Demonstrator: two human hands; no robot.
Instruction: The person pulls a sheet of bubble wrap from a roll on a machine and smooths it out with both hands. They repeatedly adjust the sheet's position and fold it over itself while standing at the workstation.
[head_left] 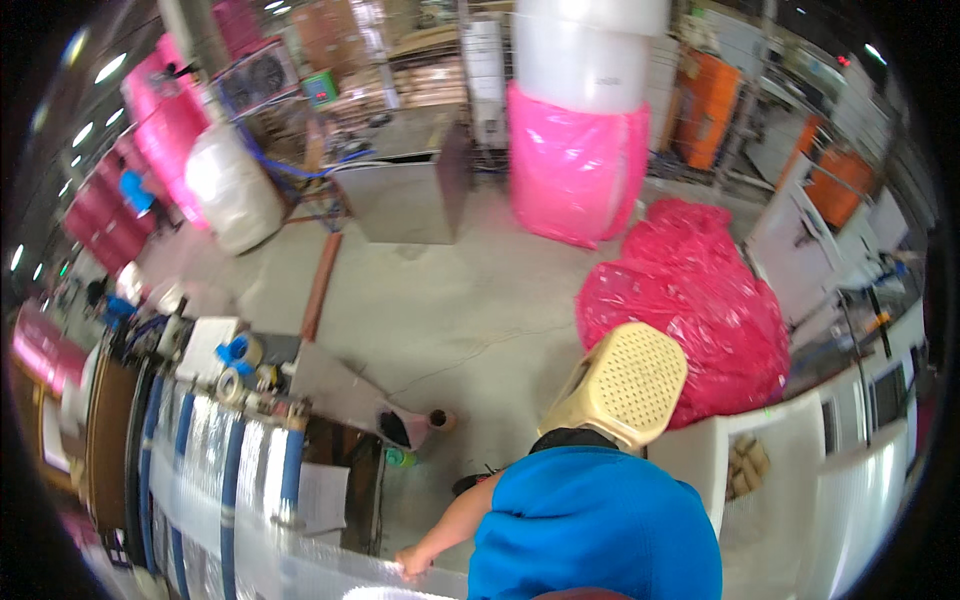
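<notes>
Grey concrete floor (480,295) spreads through the middle of a cluttered industrial hall, with stacked goods along its far side. Across the near left stands a long frame (205,470) covered in clear, shiny film and crossed by dark blue bands. At the near middle, slightly right, a person in a bright blue top (600,525) takes up much of the space. Just beyond, on the right, a loose heap of deep pink plastic (695,310) sprawls on the floor. Behind that heap a tall bundle (578,165) stands upright, white above and pink-wrapped below, and to its left sits a grey metal cabinet (395,205). Farther left leans a bulging white bag (235,190). Between the blue top and the pink heap is a cream stool (635,385) with a perforated seat. A brown pole (321,285) lies left of centre, below the cabinet. Clear film (335,565) stretches along the near edge, left of the person, whose bare hand (413,562) meets its edge; blur hides how firmly the fingers close. Both of the wearer's own hands are outside the view, so whether their grip is released or clenched cannot be told.
</notes>
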